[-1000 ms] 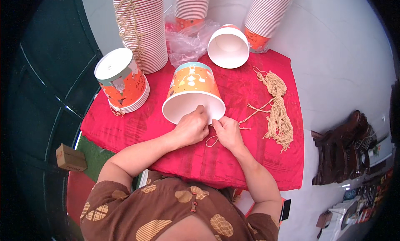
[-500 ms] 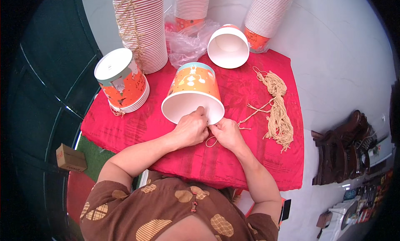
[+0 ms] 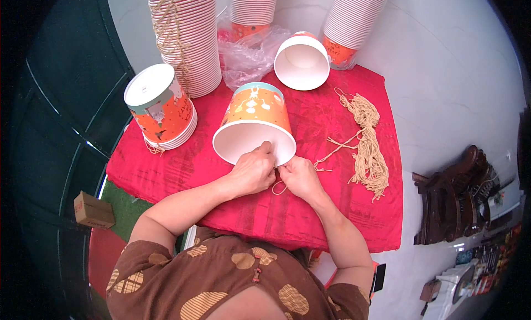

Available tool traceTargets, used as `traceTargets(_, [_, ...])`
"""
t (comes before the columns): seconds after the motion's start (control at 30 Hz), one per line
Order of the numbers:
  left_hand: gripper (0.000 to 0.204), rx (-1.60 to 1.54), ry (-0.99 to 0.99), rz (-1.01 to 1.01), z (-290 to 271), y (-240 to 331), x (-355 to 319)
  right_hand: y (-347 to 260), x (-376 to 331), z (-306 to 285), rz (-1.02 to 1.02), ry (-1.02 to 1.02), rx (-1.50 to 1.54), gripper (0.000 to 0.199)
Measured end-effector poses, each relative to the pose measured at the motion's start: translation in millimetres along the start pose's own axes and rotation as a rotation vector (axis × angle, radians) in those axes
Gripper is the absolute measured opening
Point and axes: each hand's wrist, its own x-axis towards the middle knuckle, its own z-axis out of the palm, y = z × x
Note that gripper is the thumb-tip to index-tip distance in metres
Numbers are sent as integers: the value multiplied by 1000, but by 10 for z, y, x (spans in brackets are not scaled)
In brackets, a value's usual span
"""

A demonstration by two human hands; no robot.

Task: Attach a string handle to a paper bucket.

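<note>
A paper bucket [image 3: 255,107], orange with a pale blue-green base band, lies on its side in the middle of the red-covered table, its white mouth toward me. My left hand [image 3: 254,168] is closed at the lower rim, its fingers partly inside the mouth. Right beside it, my right hand [image 3: 301,177] pinches at the outside of the same rim. A thin tan string [image 3: 280,190] loops below and between the two hands; its ends are hidden by my fingers. To the right lies a tied bundle of tan strings [image 3: 368,148], some strands trailing toward my right hand.
Upside-down nested buckets [image 3: 160,107] stand at the left, with string at their rim. Tall stacks of buckets [image 3: 185,43] rise at the back, one draped with string. Another bucket [image 3: 302,64] lies open near crumpled clear plastic [image 3: 249,60]. Red cloth [image 3: 354,220] covers the table.
Both hands stay at the bucket's rim with almost no movement. The whole view has shifted very slightly.
</note>
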Motion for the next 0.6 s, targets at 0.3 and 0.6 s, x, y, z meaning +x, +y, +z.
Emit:
traceTargets(0.3, [13,44,28,10,31,-6,-3,1,-7,48,-6,60,-39,17])
traceTargets(0.6, [12,32,38,27,55,-28,4,-26,-14,72,-29,116,-126,12])
